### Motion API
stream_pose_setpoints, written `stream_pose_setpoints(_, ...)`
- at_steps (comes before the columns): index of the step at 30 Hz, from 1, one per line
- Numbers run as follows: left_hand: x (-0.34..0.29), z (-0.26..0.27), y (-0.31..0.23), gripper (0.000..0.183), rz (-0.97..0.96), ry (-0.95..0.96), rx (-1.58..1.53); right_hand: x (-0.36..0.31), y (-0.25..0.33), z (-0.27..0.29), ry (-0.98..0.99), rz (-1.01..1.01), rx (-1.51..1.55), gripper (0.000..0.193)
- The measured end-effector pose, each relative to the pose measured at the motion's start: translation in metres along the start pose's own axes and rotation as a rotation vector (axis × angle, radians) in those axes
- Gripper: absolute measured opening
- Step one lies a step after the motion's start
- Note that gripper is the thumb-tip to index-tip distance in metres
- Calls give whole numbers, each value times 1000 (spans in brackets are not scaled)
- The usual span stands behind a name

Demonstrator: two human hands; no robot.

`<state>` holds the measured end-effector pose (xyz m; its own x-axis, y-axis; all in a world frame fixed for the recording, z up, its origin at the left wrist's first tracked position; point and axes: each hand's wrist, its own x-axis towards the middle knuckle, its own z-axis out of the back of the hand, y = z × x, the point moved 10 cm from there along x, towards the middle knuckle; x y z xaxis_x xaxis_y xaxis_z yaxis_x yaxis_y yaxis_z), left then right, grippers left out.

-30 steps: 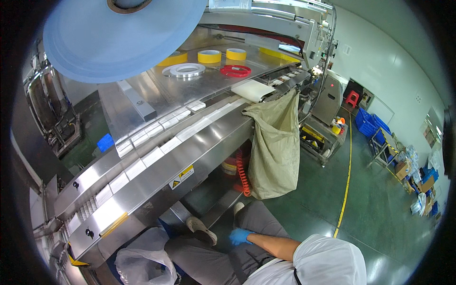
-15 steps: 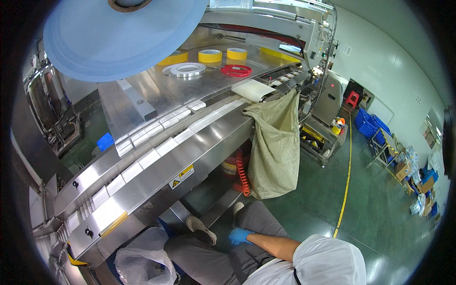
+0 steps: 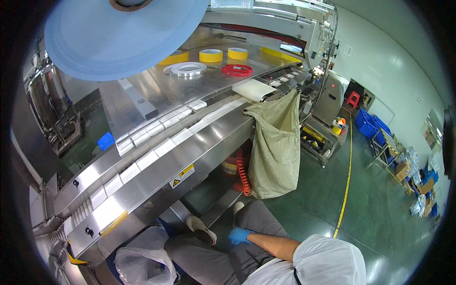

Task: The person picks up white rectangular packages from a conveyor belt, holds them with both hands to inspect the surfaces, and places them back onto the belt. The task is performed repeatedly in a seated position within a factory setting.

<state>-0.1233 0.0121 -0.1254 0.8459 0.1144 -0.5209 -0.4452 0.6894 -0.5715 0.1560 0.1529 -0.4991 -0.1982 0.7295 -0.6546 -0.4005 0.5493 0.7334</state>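
Note:
My right hand (image 3: pixel 240 236), in a blue glove, rests on my grey-trousered thigh near the knee. Its fingers lie loosely apart and hold nothing visible. My left hand is out of the picture. In front of my legs a steel conveyor (image 3: pixel 190 148) slants from lower left to upper right. A line of flat white packs (image 3: pixel 147 160) lies in its channel, and a second row of white packs (image 3: pixel 154 128) sits along the steel table's edge. A clear plastic bag (image 3: pixel 145 259) stands open beside my leg, below the conveyor's near end.
A pale green sack (image 3: pixel 275 152) hangs from the conveyor, beside a red coiled hose (image 3: pixel 242 173). Yellow tape rolls (image 3: pixel 210 56), a silver ring (image 3: pixel 187 69) and a red coil (image 3: pixel 236 70) lie on the steel table. A large blue roll (image 3: pixel 118 42) looms above. Blue crates (image 3: pixel 366 122) stand right.
The white packs in the conveyor channel have shifted along it. My right hand and legs have stayed in place.

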Motion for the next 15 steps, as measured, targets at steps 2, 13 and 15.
stream_pose_setpoints(2, -1, -1, -1, 51, -4, -3, 7, -10, 10, -1, 3, -48, 50, 36)
stream_pose_setpoints(13, -1, 5, -10, 54, -109, -55, 55, 9, -24, 12, -37, 105, -130, 32)
stream_pose_setpoints(15, 2, -6, -5, 52, -91, -62, 45, -5, 1, 7, -22, 3, -91, 28)
